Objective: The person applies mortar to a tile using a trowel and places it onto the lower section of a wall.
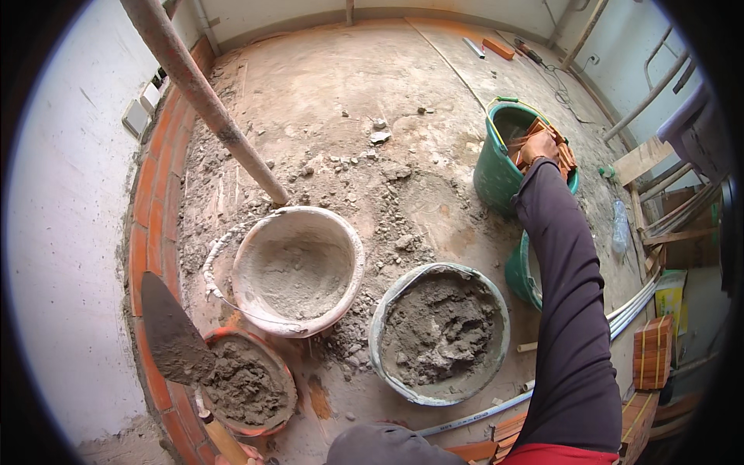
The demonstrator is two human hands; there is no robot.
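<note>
The thin bricks (pixel 568 159) are in the green bucket (pixel 492 174), where my right hand (pixel 541 146) reaches in with its fingers curled over them, though I cannot tell whether they grip; a square hold and a straight lift clear of the rim would suit best. My left hand (pixel 246 456) has its fingers closed round the trowel (pixel 174 333), best kept steady by the orange mortar tub (pixel 291 370).

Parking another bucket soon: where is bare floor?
Bare: dusty concrete floor between the grey rubble and pale far wall, left of the tall green bucket. Crowded: around the round white-crusted bucket, round grey mortar-filled bucket and orange-rimmed mortar tub.
</note>
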